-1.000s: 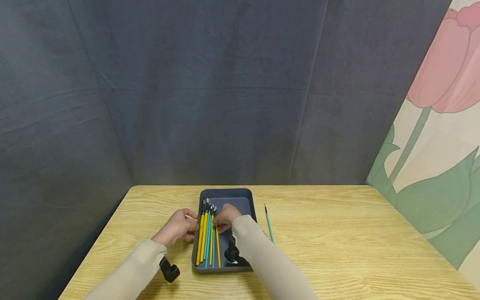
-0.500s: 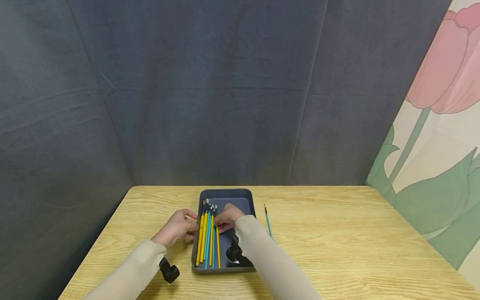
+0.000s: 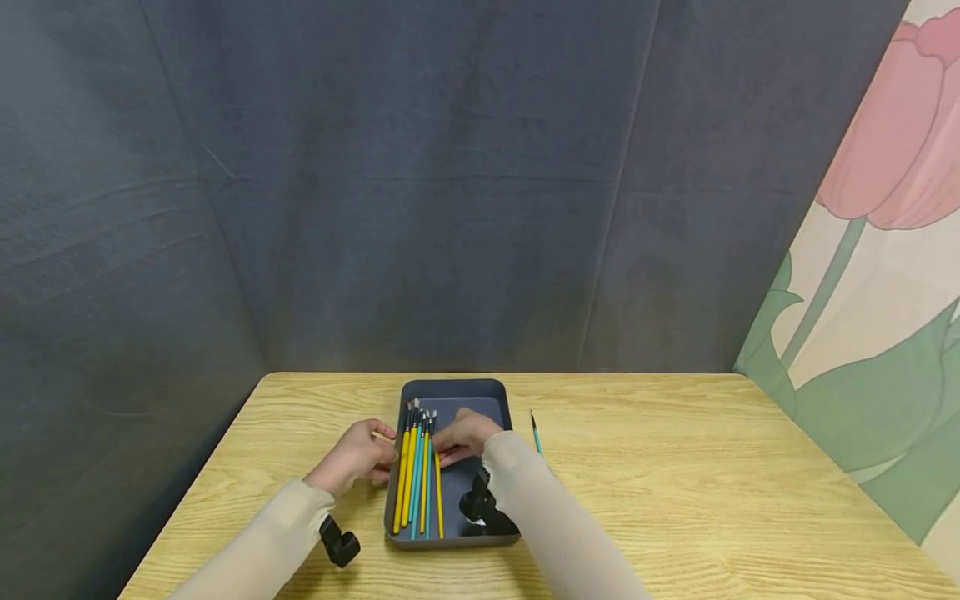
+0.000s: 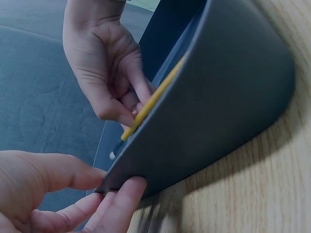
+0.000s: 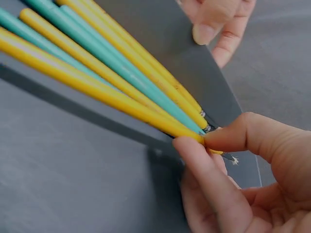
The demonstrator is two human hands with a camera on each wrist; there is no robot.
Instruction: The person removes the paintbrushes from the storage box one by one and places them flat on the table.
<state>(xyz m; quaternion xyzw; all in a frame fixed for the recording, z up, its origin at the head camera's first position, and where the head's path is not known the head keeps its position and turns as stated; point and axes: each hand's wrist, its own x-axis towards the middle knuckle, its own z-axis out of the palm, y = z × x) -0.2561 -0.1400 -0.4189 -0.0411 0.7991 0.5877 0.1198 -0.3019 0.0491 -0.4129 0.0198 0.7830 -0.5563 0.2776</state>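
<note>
A dark grey tray (image 3: 453, 386) holds several yellow and teal paintbrushes (image 3: 408, 479) lying lengthwise along its left side, bristles toward the far end. My left hand (image 3: 360, 456) pinches the tray's left wall; in the left wrist view, the thumb lies inside that wall (image 4: 209, 111) and the fingers outside. Inside the tray my right hand (image 3: 467, 435) pinches a yellow paintbrush (image 5: 112, 99) near its ferrule, between thumb and index finger. This brush is the rightmost of the group and lies slightly apart from the others at its handle end. Its bristles are partly hidden by the fingers.
A teal paintbrush (image 3: 537, 435) lies on the wooden table (image 3: 675, 483) right of the tray, its lower part hidden by my right sleeve. Dark fabric (image 3: 450, 183) hangs behind the table. A flower-patterned cloth (image 3: 862, 275) hangs at the right.
My right hand has shifted slightly to the right, still pinching the yellow paintbrush. Its sleeve covers more of the loose teal brush. The left hand stays on the tray wall.
</note>
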